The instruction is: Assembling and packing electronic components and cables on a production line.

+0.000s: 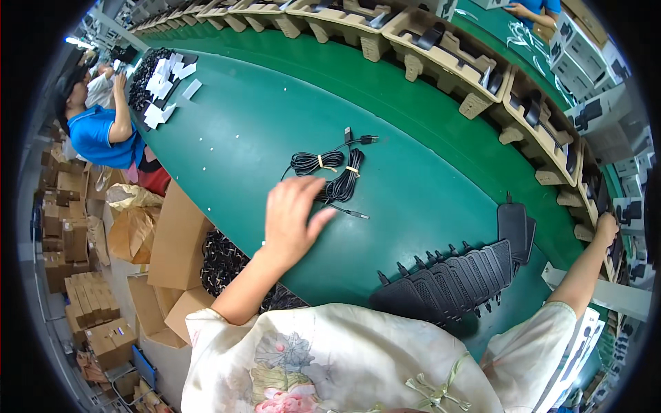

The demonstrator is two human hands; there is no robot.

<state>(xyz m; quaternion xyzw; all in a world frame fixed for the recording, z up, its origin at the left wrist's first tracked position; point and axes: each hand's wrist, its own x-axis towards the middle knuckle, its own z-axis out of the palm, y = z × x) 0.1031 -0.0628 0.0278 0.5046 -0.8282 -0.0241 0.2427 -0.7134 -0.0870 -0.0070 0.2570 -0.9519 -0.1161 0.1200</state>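
On the green table two coiled black cables, one coil (pixel 303 164) and a second coil (pixel 350 180), lie together, each tied with a pale band. Loose ends show, among them a plug (pixel 370 140). My left hand (pixel 292 213) reaches over the near left side of the second coil, fingers and thumb apart, fingertips at its edge. Far to the right, my right hand (pixel 606 230) is at a moulded pulp tray with dark parts in it. Its fingers look curled, and what they hold is hidden. Between my arms, a leaning row of flat black panels (pixel 441 282) with short stubs lies on the table.
Pulp trays (pixel 447 58) with black parts line the table's far side. At the far left sit white papers (pixel 162 86) beside a heap of black cables (pixel 141 79); a person in blue (pixel 103 134) works there. An open carton (pixel 179 237) stands left of my arm, near a bag of cables (pixel 224 261).
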